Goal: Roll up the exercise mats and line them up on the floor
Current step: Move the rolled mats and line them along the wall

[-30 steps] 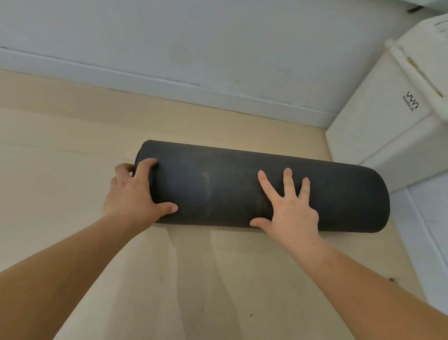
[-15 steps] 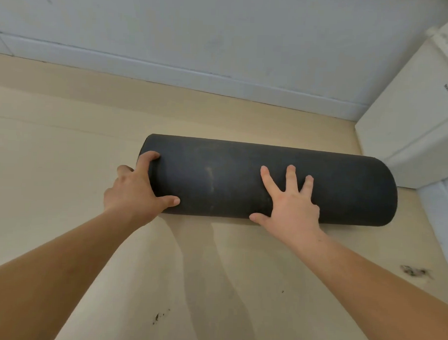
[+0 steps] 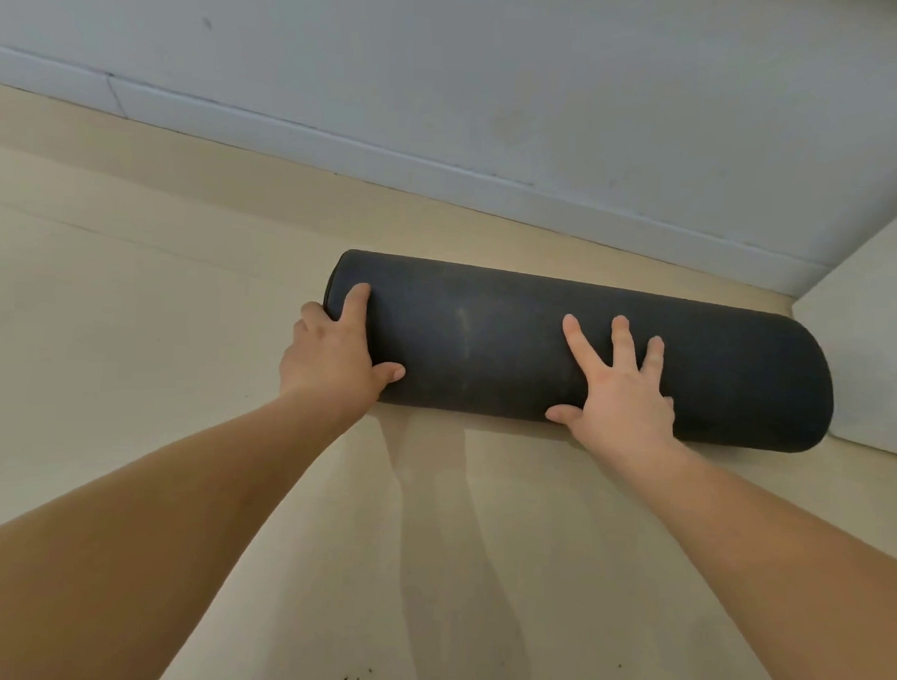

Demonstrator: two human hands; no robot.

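Holding dark rolled foam mat (image 3: 487,341) mid-frame, your left hand (image 3: 332,360) clamps its end, right hand (image 3: 621,398) splayed flat; slackening may unroll it.

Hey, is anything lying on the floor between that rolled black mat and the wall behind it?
Nothing visible. Only a bare strip of beige floor separates the rolled black foam mat from the white baseboard. A white cabinet stands close at its right end. The left hand grips its left end; the right hand presses flat on it.

Curled left hand (image 3: 332,358), splayed right hand (image 3: 621,398)
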